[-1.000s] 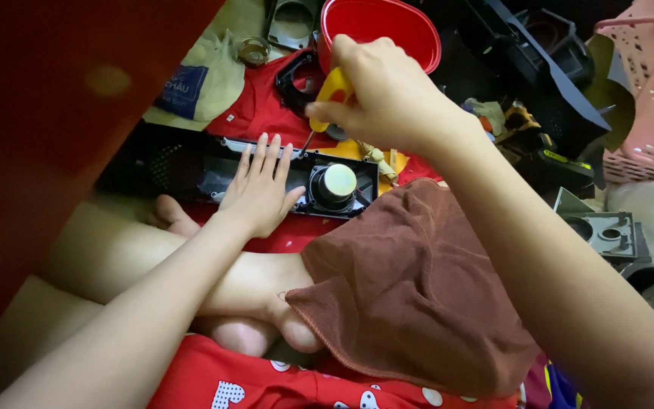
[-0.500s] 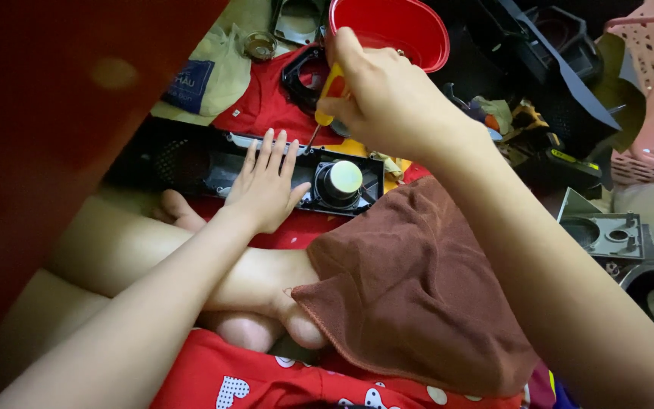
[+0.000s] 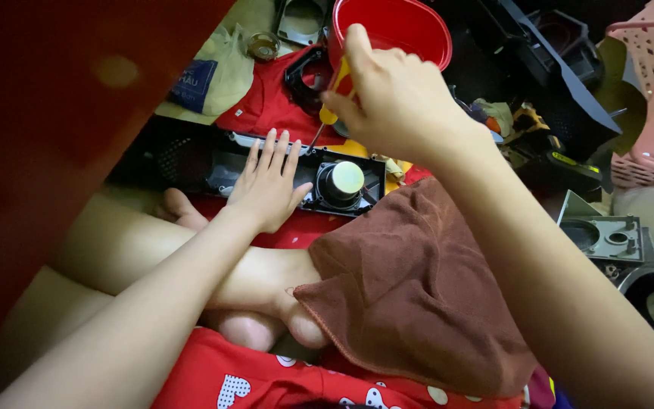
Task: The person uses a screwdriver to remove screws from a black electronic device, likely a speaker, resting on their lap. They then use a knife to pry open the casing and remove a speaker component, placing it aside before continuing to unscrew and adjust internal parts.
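— On the long black speaker panel (image 3: 213, 163), what is the left hand (image 3: 266, 185) doing?
— It lies flat, fingers spread, pressing the panel down just left of the round speaker driver (image 3: 342, 184).
— And the right hand (image 3: 391, 98)?
— Closed around a yellow-handled screwdriver (image 3: 331, 106), tip slanting down toward the panel's upper edge beside the left fingertips.
— Any packages or labels?
— Upper left, a pale bag with a dark blue rectangular label (image 3: 194, 79). A red tub (image 3: 403, 30) sits behind the right hand; a brown cloth (image 3: 418, 288) covers the knee.
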